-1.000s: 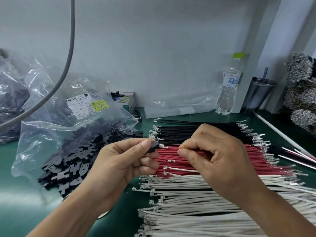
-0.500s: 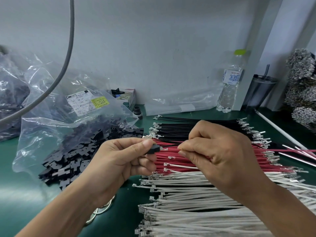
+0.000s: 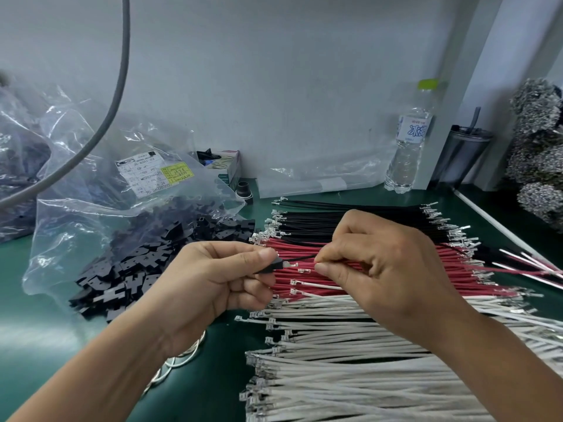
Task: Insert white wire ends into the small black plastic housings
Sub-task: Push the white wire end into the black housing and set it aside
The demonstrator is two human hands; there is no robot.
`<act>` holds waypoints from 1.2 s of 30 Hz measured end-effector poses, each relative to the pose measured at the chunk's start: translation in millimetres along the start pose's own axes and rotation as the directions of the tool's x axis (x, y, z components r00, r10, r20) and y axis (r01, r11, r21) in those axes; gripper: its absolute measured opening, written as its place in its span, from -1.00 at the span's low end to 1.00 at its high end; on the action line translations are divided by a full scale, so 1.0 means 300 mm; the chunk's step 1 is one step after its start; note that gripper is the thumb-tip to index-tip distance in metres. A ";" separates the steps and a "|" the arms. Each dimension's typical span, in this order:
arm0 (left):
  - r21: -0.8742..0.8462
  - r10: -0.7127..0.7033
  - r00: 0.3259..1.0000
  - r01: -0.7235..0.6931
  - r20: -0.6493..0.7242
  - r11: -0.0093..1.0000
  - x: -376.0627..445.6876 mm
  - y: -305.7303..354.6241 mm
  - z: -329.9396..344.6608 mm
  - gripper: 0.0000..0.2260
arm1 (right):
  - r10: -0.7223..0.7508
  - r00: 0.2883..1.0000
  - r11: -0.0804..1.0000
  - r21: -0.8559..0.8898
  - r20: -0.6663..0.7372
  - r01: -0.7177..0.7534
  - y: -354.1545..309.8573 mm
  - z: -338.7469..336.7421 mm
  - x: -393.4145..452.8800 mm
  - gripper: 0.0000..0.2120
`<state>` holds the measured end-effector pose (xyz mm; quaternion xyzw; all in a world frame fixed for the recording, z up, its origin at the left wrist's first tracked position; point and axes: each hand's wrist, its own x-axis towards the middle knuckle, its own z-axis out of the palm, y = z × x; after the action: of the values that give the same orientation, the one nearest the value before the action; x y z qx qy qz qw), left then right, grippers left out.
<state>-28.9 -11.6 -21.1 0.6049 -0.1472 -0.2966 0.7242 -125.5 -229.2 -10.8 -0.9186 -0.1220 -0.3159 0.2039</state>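
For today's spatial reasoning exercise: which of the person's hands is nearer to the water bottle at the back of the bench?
The right hand. It works over the wire rows, below and slightly left of the water bottle. The left hand is farther left, beside the bag of black housings.

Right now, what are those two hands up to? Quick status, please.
Left hand pinches a small black housing. Right hand pinches a wire, metal tip at the housing mouth. Nothing between them.
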 end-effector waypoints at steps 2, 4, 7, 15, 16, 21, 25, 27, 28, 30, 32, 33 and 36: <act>0.030 -0.002 1.000 0.003 -0.028 1.000 0.000 -0.003 0.006 -0.70 | 0.050 0.998 0.998 0.043 0.037 -0.052 0.005 0.009 -0.001 -0.96; 0.025 -0.003 0.999 0.004 -0.035 1.000 0.000 -0.003 0.009 -0.69 | 0.057 0.997 0.997 0.054 0.044 -0.059 0.005 0.022 -0.005 -0.94; -0.004 -0.003 1.000 0.003 -0.022 1.000 -0.002 -0.001 0.007 -0.71 | 0.042 0.999 0.998 0.048 0.023 -0.043 -0.004 0.034 -0.009 -0.93; -0.031 -0.029 1.000 0.029 0.005 0.999 0.000 -0.004 0.007 -0.73 | -0.069 0.997 0.994 -0.091 -0.018 0.067 -0.022 0.025 -0.006 -0.95; -0.035 -0.030 1.000 0.030 0.006 0.999 0.001 -0.006 0.008 -0.73 | -0.054 0.998 0.996 -0.069 -0.023 0.052 -0.025 0.027 -0.005 -0.93; -0.102 -0.029 0.999 0.030 0.015 0.994 0.001 -0.027 0.030 -0.74 | 0.026 0.998 1.000 -0.017 -0.050 -0.026 -0.052 0.061 -0.010 -0.89; 0.081 0.180 0.981 -0.175 -0.067 0.981 -0.007 -0.030 0.062 -0.70 | 0.045 0.997 0.996 -0.069 -0.069 -0.050 -0.052 0.062 -0.010 -0.89; 0.273 0.389 0.919 -0.357 -0.071 0.893 -0.014 -0.032 0.069 -0.71 | 0.049 0.997 0.996 -0.071 -0.061 -0.054 -0.042 0.052 -0.004 -0.87; 0.342 0.456 0.888 -0.415 -0.048 0.843 -0.016 -0.034 0.069 -0.72 | 0.053 0.997 0.997 -0.055 -0.057 -0.056 -0.035 0.048 -0.003 -0.87; 0.391 0.481 0.877 -0.437 -0.016 0.810 -0.015 -0.040 0.062 -0.72 | 0.066 0.997 0.998 -0.004 -0.050 -0.067 -0.020 0.044 -0.006 -0.90; 0.370 0.454 0.891 -0.420 -0.006 0.828 -0.013 -0.044 0.057 -0.72 | 0.092 0.995 0.995 0.044 -0.046 -0.090 -0.008 0.044 -0.010 -0.93; 0.371 0.455 0.890 -0.421 -0.006 0.828 -0.010 -0.046 0.056 -0.75 | 0.103 0.994 0.993 0.059 -0.041 -0.100 -0.004 0.044 -0.010 -0.94; 0.376 0.462 0.887 -0.422 -0.017 0.825 -0.001 -0.047 0.060 -0.83 | 0.092 0.995 0.994 0.060 -0.029 -0.091 0.001 0.044 -0.009 -0.94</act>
<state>-42.9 -26.8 -30.5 0.6920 -0.2962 -0.0552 0.6561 -120.4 -223.9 -22.3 -0.9117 -0.0858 -0.3168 0.2471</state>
